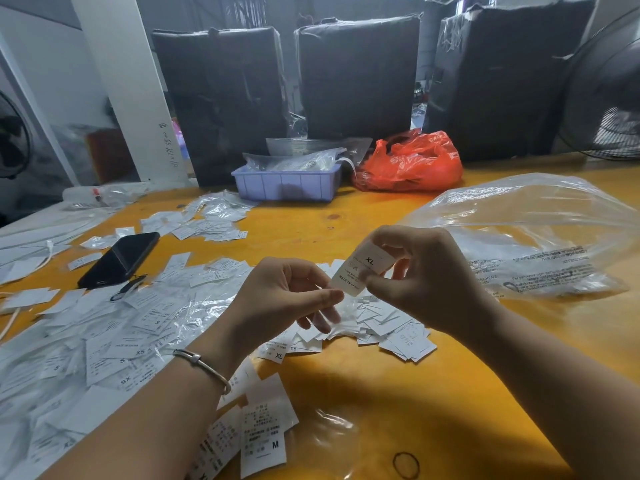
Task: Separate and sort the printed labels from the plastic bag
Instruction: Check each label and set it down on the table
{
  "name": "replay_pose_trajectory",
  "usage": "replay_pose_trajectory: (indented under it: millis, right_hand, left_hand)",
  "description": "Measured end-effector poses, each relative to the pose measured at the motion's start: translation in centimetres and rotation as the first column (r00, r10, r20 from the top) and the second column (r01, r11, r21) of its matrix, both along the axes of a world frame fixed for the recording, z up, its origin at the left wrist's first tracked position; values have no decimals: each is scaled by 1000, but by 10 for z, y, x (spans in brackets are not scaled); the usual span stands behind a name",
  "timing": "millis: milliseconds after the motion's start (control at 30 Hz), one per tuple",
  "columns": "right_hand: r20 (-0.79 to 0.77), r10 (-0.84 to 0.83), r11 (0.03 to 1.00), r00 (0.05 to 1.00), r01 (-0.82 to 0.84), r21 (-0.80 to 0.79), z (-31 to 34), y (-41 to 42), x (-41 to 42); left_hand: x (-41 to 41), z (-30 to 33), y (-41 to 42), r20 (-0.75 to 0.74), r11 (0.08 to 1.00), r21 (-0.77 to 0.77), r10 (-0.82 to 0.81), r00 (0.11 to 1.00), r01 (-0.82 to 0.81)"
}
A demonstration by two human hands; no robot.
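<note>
An XL label pack, held up between both hands for peeling apart.

The label pack (367, 268) is raised above the surface (346, 393), print toward the person, likely so the size can be read. The right hand (419, 271) has its fingers (377, 279) clamped on the pack; the left hand (287, 292) pinches its lower clear edge. Loose labels (388, 323) are heaped below, sorted piles (114, 341) spread left, and the big plastic bag (533, 237) lies right.

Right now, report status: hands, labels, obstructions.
Both hands on one XL label: right hand pinches it, left hand pinches its lower edge. Sorted piles below. Big clear bag right, not blocking.
</note>
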State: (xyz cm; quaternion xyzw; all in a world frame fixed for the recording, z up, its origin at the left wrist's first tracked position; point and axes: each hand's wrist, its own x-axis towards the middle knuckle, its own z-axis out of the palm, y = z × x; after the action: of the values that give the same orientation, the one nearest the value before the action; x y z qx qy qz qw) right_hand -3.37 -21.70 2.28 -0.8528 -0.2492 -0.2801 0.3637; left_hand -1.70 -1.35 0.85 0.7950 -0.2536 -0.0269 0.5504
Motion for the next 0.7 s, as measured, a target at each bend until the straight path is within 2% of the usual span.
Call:
replay_pose_trajectory:
  millis: [300,400,567,700]
  right_hand:
    - [-52,-2,976,999,13,216,-1,-7,5]
    - [-96,81,954,992,-50,295,1,-5,3]
    - [-137,171,952,976,-128,276,1,-5,1]
    - [-194,293,896,936,-198,397,2,-10,4]
  left_hand:
    - [1,0,2,23,999,-21,24,999,-23]
    - [1,0,2,18,999,-27,21,1000,-21]
    - [1,0,3,9,999,-34,24,1000,-23]
    - [2,0,2,-17,999,-37,13,1000,-13]
